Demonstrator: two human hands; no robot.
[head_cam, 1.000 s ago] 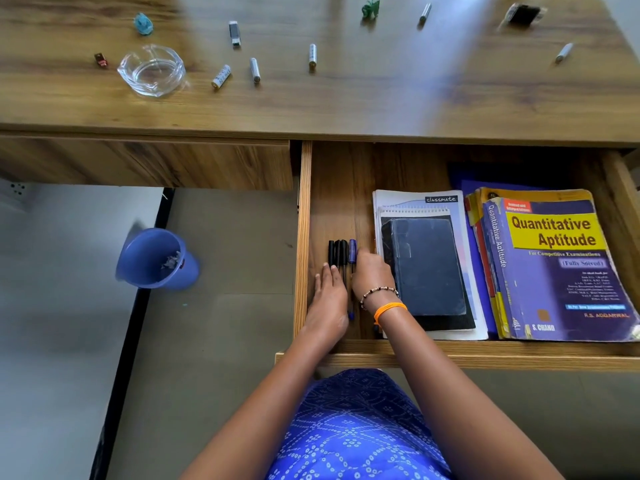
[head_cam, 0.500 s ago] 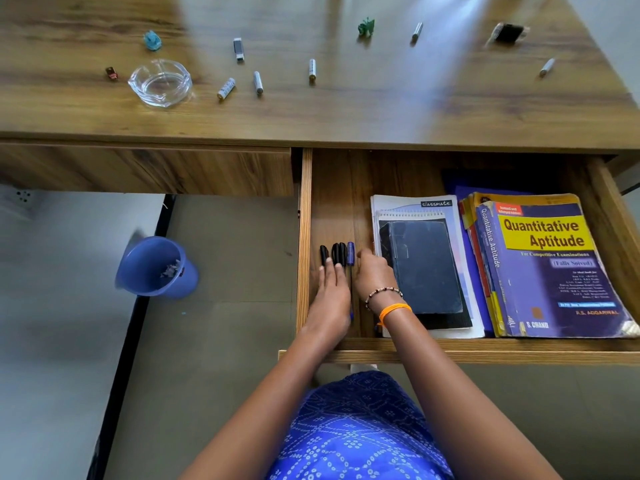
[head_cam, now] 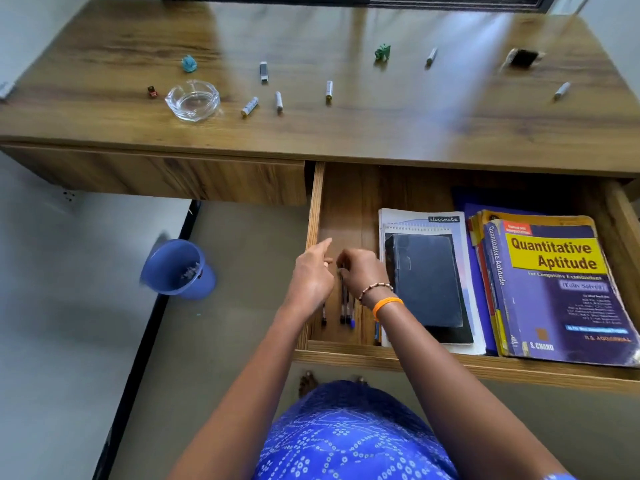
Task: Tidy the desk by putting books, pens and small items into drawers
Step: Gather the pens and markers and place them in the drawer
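Hands above pens [head_cam: 346,308] in open drawer [head_cam: 313,216]; left hand [head_cam: 311,277] fingers loose, right hand [head_cam: 362,275] fingers curled, grip unclear.

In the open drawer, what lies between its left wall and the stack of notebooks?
In the head view, the pens lie lengthwise on the drawer floor between the left wall and the notebooks. Both hands, left and right, sit over them.

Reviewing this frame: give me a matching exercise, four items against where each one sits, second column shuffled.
Things:
1. clear glass ashtray
2. black and blue pens
3. yellow and purple Quantitative Aptitude book
4. blue plastic bin

Places:
A. right side of the open drawer
B. floor, under the desk's left part
C. desk top, left part
D. left side of the open drawer, under the hands

Pairs: 1-C, 2-D, 3-A, 4-B
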